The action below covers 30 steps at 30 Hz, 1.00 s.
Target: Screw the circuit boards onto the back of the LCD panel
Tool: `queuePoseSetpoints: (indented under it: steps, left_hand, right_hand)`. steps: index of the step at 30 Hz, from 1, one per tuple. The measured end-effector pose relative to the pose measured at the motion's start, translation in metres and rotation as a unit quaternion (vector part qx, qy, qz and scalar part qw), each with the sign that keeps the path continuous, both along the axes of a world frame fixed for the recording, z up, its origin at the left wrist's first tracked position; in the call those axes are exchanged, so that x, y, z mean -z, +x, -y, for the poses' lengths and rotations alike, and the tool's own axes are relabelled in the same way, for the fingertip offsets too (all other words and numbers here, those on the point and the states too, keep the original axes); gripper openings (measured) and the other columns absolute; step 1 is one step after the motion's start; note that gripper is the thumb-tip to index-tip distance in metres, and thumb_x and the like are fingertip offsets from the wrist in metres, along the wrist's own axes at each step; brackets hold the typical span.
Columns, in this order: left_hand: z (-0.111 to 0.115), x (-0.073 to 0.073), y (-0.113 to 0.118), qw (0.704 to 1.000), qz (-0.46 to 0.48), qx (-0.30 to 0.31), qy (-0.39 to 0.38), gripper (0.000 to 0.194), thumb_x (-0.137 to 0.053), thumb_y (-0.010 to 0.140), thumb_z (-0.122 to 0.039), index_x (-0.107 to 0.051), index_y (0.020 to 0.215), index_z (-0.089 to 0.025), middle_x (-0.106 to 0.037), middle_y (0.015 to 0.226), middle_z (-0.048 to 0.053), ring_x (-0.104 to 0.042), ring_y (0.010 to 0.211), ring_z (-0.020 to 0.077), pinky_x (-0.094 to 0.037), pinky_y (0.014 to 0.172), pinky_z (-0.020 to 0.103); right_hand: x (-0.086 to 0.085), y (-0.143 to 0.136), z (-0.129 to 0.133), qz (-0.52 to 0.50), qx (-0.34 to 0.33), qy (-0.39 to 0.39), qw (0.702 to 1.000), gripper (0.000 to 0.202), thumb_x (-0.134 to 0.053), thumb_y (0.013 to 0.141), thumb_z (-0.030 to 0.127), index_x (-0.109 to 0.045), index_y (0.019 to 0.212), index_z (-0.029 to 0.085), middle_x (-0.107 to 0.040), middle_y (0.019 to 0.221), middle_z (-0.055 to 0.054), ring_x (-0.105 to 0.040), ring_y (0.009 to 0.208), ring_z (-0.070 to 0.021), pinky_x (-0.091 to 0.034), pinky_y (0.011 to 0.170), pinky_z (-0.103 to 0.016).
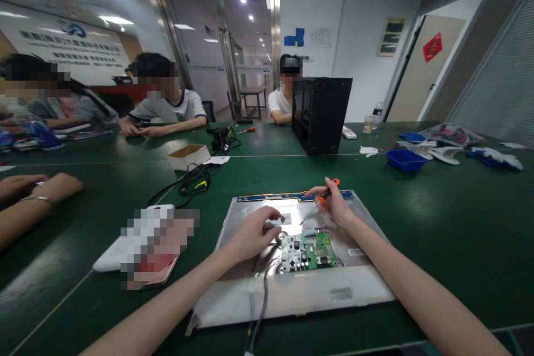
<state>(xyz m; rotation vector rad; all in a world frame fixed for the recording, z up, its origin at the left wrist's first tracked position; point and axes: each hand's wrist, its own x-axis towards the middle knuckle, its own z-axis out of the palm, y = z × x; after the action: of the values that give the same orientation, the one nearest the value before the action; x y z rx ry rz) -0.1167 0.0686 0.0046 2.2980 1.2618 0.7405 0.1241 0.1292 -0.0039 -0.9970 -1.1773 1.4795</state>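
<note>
A flat metal-backed display panel [300, 292] lies on the table in front of me. On it sits a green circuit board [308, 249], with dark cables [266, 295] running off its left side toward me. My right hand [337, 204] grips an orange-and-black screwdriver [323, 198], its thin shaft slanting down left to the panel's shiny middle. Just above the circuit board's left corner is my left hand [254, 231], thumb and forefinger curved and apart. A small dark piece shows by its fingertips; whether they touch it is unclear. A blue strip board [267, 197] runs along the panel's far edge.
Left of the panel lie a white object [133, 236] and a pink one [173, 242], both partly pixelated. Beyond are coiled black cables [189, 181], an open box [189, 157], a black computer case [323, 117] and a blue tray [405, 160]. Several people sit around the table.
</note>
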Motion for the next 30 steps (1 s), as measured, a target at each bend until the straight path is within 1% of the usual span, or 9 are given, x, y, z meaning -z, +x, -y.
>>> queuePoseSetpoints:
  steps: [3, 5, 7, 11, 15, 21, 25, 27, 30]
  left_hand:
    - [-0.02, 0.006, 0.005, 0.999, -0.029, -0.037, 0.02, 0.014, -0.056, 0.082, -0.018, -0.059, 0.096, -0.017, -0.065, 0.096, 0.007, -0.061, 0.09, 0.0229, -0.049, 0.081, 0.036]
    - [-0.028, 0.009, 0.009, 0.998, -0.044, -0.038, 0.023, 0.013, -0.059, 0.08, -0.018, -0.06, 0.093, -0.016, -0.065, 0.094, 0.008, -0.061, 0.088, 0.0233, -0.049, 0.078, 0.035]
    - [-0.031, 0.01, 0.011, 0.998, -0.051, -0.03, 0.026, 0.011, -0.061, 0.078, -0.018, -0.061, 0.09, -0.015, -0.065, 0.092, 0.008, -0.06, 0.088, 0.0237, -0.048, 0.078, 0.035]
    - [-0.027, 0.011, 0.013, 0.997, -0.06, -0.018, 0.036, 0.004, -0.06, 0.081, -0.02, -0.063, 0.082, -0.017, -0.063, 0.089, 0.007, -0.059, 0.088, 0.024, -0.045, 0.079, 0.034]
    - [-0.021, 0.013, 0.012, 0.996, -0.079, -0.012, 0.051, 0.008, -0.056, 0.085, -0.02, -0.062, 0.082, -0.017, -0.063, 0.088, 0.007, -0.058, 0.088, 0.0238, -0.044, 0.079, 0.035]
    - [-0.013, 0.012, 0.008, 0.998, -0.058, -0.002, 0.029, 0.006, -0.056, 0.081, -0.017, -0.062, 0.082, -0.018, -0.064, 0.089, 0.007, -0.059, 0.088, 0.0234, -0.046, 0.079, 0.035]
    - [-0.012, 0.008, -0.003, 0.999, -0.03, 0.025, -0.003, 0.02, -0.055, 0.075, -0.013, -0.062, 0.093, -0.017, -0.066, 0.094, 0.006, -0.061, 0.085, 0.0217, -0.049, 0.077, 0.033]
    - [-0.013, 0.007, -0.008, 0.999, -0.024, 0.037, -0.012, 0.024, -0.054, 0.074, -0.011, -0.062, 0.096, -0.018, -0.067, 0.093, 0.005, -0.061, 0.083, 0.0208, -0.049, 0.076, 0.032]
    - [-0.015, 0.007, -0.012, 0.999, -0.027, 0.041, -0.01, 0.02, -0.052, 0.076, -0.013, -0.063, 0.092, -0.019, -0.067, 0.088, 0.004, -0.062, 0.08, 0.0199, -0.05, 0.075, 0.032]
  right_hand:
    - [0.006, -0.001, 0.003, 0.002, 0.009, 0.014, 1.0, 0.072, -0.037, 0.075, 0.078, -0.07, 0.066, 0.015, -0.042, 0.037, 0.003, -0.035, 0.033, -0.0087, -0.024, 0.037, -0.022]
    - [0.01, -0.003, 0.004, 0.005, 0.012, 0.02, 1.0, 0.072, -0.037, 0.074, 0.079, -0.07, 0.067, 0.015, -0.043, 0.038, 0.003, -0.036, 0.034, -0.0086, -0.024, 0.038, -0.022]
    - [0.012, -0.005, 0.005, 0.008, 0.012, 0.024, 1.0, 0.072, -0.038, 0.073, 0.079, -0.07, 0.066, 0.015, -0.043, 0.039, 0.003, -0.036, 0.034, -0.0086, -0.023, 0.038, -0.022]
    - [0.012, -0.006, 0.006, 0.011, 0.012, 0.029, 0.999, 0.071, -0.039, 0.071, 0.081, -0.068, 0.062, 0.016, -0.045, 0.04, 0.003, -0.036, 0.035, -0.0087, -0.023, 0.038, -0.022]
    - [0.012, -0.006, 0.009, 0.015, 0.014, 0.03, 0.999, 0.07, -0.039, 0.071, 0.08, -0.068, 0.061, 0.017, -0.045, 0.04, 0.003, -0.036, 0.034, -0.0083, -0.023, 0.038, -0.022]
    - [0.015, -0.008, 0.015, 0.018, 0.007, 0.033, 0.999, 0.071, -0.038, 0.072, 0.08, -0.068, 0.062, 0.017, -0.045, 0.041, 0.003, -0.035, 0.035, -0.0083, -0.022, 0.038, -0.022]
    - [0.015, -0.008, 0.017, 0.019, 0.01, 0.032, 0.999, 0.072, -0.037, 0.071, 0.081, -0.068, 0.061, 0.017, -0.044, 0.04, 0.003, -0.035, 0.034, -0.0079, -0.023, 0.039, -0.022]
    - [0.015, -0.007, 0.017, 0.021, 0.013, 0.031, 0.999, 0.073, -0.037, 0.071, 0.082, -0.067, 0.06, 0.017, -0.044, 0.04, 0.003, -0.035, 0.034, -0.008, -0.023, 0.038, -0.022]
    - [0.016, -0.007, 0.015, 0.024, 0.018, 0.027, 0.999, 0.074, -0.035, 0.071, 0.082, -0.068, 0.061, 0.017, -0.045, 0.04, 0.002, -0.035, 0.034, -0.0083, -0.022, 0.038, -0.022]
